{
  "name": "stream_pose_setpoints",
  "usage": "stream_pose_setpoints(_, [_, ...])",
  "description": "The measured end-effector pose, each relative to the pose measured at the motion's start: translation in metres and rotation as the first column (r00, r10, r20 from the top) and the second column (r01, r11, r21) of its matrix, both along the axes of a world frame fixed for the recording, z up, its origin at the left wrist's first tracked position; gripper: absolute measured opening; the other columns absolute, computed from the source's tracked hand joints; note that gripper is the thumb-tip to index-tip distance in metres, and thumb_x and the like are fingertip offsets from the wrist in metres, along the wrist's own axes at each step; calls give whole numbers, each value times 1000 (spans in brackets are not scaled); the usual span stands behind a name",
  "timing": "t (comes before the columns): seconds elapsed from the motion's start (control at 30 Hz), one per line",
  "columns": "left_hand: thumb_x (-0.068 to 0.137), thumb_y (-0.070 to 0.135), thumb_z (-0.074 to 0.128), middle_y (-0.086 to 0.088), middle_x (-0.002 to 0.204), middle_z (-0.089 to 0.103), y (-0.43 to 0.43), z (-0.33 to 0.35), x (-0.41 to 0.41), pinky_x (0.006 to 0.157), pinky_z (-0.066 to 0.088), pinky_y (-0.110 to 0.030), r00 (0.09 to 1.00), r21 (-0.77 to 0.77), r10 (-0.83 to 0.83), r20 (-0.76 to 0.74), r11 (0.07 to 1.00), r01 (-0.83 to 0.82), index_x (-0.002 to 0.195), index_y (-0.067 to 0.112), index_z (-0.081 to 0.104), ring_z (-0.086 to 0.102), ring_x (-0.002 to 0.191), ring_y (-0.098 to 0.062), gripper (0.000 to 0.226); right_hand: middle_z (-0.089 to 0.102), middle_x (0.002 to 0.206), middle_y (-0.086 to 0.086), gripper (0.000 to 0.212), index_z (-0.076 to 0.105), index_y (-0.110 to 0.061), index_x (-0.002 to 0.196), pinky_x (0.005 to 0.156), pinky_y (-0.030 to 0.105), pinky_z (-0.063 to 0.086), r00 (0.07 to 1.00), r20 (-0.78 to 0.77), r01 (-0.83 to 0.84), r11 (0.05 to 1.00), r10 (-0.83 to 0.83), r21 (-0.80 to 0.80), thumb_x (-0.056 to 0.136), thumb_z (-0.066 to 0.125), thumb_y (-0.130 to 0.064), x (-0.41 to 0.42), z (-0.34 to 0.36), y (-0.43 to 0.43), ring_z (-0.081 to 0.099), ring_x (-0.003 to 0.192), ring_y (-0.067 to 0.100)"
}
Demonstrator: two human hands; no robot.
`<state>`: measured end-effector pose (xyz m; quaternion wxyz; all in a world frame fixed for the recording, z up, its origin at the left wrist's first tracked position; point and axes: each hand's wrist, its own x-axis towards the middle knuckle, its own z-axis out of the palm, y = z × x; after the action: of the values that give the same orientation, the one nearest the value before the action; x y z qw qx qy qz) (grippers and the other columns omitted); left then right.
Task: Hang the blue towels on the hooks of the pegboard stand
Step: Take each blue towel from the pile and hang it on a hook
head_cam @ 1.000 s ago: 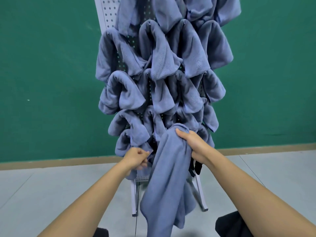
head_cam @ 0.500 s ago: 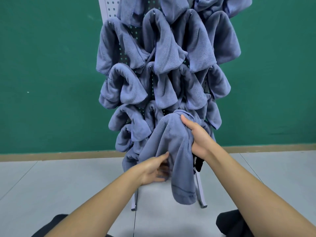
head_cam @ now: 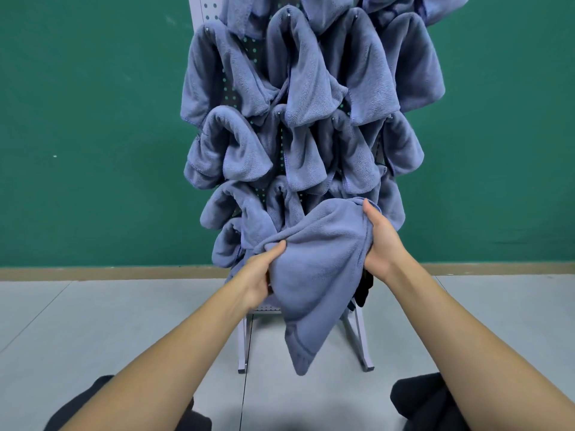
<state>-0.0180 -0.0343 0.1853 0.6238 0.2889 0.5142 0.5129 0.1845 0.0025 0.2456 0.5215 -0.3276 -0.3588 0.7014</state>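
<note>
Both hands grip one blue towel (head_cam: 323,262) low before the pegboard stand (head_cam: 203,7): left hand (head_cam: 259,276) bunches its edge, right hand (head_cam: 381,236) clutches its top.

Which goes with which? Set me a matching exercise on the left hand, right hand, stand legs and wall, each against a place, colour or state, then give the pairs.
Things
1. left hand
2. right hand
3. stand legs
4. wall

Places, colours, states
A. green, behind the pegboard
B. grips the towel at its top, near the hung towels
C. white, on the grey floor
D. grips a bunch of the towel lower down

Pairs: 1-D, 2-B, 3-C, 4-A
</note>
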Motion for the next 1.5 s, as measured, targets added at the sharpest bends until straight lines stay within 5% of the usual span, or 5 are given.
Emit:
stream_pose_setpoints(0.2, [83, 32, 71, -11, 109, 71, -4, 25, -28, 87, 53, -36, 994, 27, 99, 45, 995, -100, 112, 7, 66, 66, 103, -22, 38, 71, 114, 4, 46, 63, -17, 123, 101, 36, 47, 982, 180, 61, 998, -61, 3, 90, 59, -48, 20, -7, 10, 66, 108, 16])
stream_pose_setpoints(0.57, [90, 38, 63, -1, 75, 68, -12, 32, -55, 55, 50, -25, 966, -4, 211, -146, 977, -214, 91, 14, 67, 63, 62, -14, 24, 64, 85, 6, 6, 63, -9, 85, 67, 29, 49, 868, 468, 195, 981, -168, -8, 89, 63, -13, 39, -18, 13, 59, 74, 17])
stream_pose_setpoints(0.73, [86, 37, 68, -8, 47, 56, -13, 23, -73, 53, 41, -25, 427, 286, 291, -856, 955, -77, 45, 11, 48, 55, 41, -14, 53, 40, 76, 6, 13, 51, -17, 79, 57, 27, 30, 779, 588, 201, 975, -220, 99, 89, 56, -25, 45, -22, 15, 35, 76, 25])
stream_pose_setpoints(1.0, [84, 46, 68, -6, 80, 54, -15, 25, -68, 83, 47, -37, 984, 35, 62, -165, 998, -57, 86, 16, 62, 53, 78, -22, 30, 70, 96, 1, 23, 61, -16, 104, 68, 30, 51, 945, 295, 174, 981, -143, -83, 99, 50, -35, 47, -13, 11, 66, 86, 14])
stream_pose_setpoints(1.5, [83, 42, 68, -3, 109, 71, -24, 8, -41, 90, 54, -37, 865, -246, -460, -202, 879, 409, 114, 13, 65, 67, 101, -18, 42, 72, 104, 2, 21, 62, -20, 112, 74, 26, 56, 980, 192, 28, 985, -61, 172, 102, 45, -27, 38, -2, 4, 70, 95, 13])
